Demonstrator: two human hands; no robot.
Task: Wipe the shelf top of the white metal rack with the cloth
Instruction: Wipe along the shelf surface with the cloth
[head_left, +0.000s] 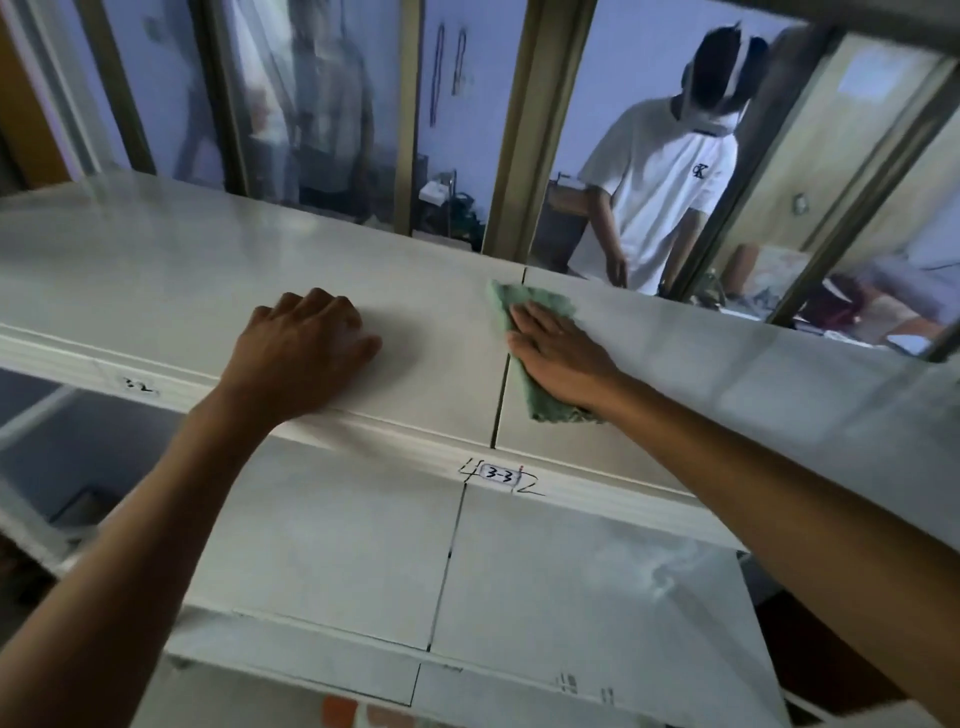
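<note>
The white metal rack's top shelf (156, 270) stretches across the view, split by a dark seam near the middle. A green cloth (524, 306) lies flat on it just right of that seam. My right hand (558, 353) presses down on the cloth with fingers spread flat, covering its middle; cloth shows beyond my fingertips and below my wrist. My left hand (306, 343) rests on the shelf top to the left of the seam, fingers curled under, holding nothing.
A lower shelf (571, 587) of the rack lies below, and a label reading 3-3 (497, 474) sits on the front rail. Behind the rack are glass panes in brown frames (535, 130). A person in a white T-shirt (660, 187) stands beyond the glass.
</note>
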